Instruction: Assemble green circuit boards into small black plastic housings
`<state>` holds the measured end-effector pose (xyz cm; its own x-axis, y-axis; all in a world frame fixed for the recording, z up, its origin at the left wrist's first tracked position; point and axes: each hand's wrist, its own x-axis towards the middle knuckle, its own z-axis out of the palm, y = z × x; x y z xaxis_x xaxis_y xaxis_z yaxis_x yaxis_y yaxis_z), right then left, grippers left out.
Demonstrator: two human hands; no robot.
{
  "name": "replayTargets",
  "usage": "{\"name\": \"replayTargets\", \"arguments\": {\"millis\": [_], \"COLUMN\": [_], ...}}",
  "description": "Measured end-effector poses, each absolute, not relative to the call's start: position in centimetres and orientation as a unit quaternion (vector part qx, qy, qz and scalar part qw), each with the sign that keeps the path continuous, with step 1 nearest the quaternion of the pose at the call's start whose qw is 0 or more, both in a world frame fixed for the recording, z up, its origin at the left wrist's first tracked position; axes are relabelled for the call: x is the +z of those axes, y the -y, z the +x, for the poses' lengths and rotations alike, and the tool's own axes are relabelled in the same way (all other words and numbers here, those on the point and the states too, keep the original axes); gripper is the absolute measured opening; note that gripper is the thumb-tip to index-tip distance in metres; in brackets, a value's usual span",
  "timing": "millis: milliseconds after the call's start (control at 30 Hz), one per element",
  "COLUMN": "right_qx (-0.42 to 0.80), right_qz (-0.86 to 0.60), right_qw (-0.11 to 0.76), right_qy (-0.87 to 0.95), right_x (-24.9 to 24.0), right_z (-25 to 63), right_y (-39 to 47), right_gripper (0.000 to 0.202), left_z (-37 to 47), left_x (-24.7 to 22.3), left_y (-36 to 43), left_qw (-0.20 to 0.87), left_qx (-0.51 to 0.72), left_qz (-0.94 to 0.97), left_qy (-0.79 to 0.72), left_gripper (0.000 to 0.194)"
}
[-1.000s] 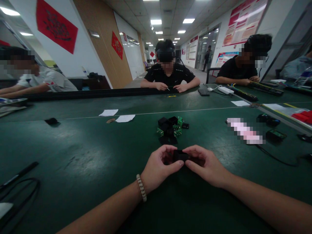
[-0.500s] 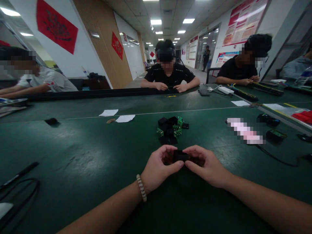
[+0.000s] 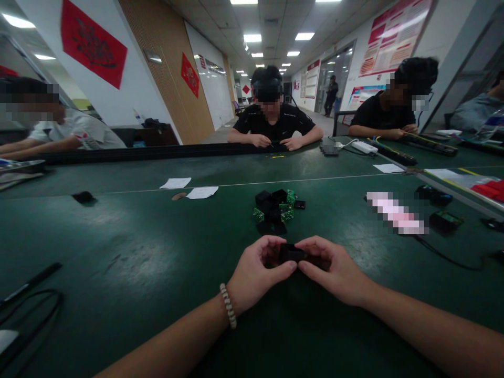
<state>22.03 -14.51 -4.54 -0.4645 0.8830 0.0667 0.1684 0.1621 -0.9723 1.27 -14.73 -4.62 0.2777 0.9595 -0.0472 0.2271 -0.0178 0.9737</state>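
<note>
Between my two hands is a small black plastic box (image 3: 292, 253) with an open top. My left hand (image 3: 258, 270) grips its left side, thumb in front and fingers behind. On the opposite side my right hand (image 3: 333, 268) holds it in the same way. The fingers hide most of the box's sides. Just beyond lies a pile of black box parts (image 3: 271, 199) mixed with small green circuit boards (image 3: 287, 212). A flat black piece (image 3: 271, 228) lies at the pile's near edge, close to my fingertips.
The green table (image 3: 157, 304) carries white paper slips (image 3: 202, 192), a black pen (image 3: 35, 281) and a cable (image 3: 59, 310) at the left. To the right lie a blurred pink item (image 3: 396, 211) and a black device (image 3: 445, 220). Co-workers sit across the table, one directly opposite (image 3: 271, 118).
My hands and the black box stay almost in place. The camera view shifts very slightly. A person standing far back has moved a little.
</note>
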Motion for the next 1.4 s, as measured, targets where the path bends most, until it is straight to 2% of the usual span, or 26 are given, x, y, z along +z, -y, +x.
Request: {"name": "replayTargets", "arguments": {"millis": [1400], "right_qx": [0.522], "right_qz": [-0.393], "right_qw": [0.338], "right_qy": [0.677], "right_x": [-4.58], "right_z": [21.98], "right_y": [14.48], "right_gripper": [0.027], "left_z": [1.27], "left_x": [-5.00], "left_y": [14.78], "left_qw": [0.504], "left_qx": [0.374], "left_qz": [0.619], "left_qy": [-0.472], "left_gripper": [0.043]}}
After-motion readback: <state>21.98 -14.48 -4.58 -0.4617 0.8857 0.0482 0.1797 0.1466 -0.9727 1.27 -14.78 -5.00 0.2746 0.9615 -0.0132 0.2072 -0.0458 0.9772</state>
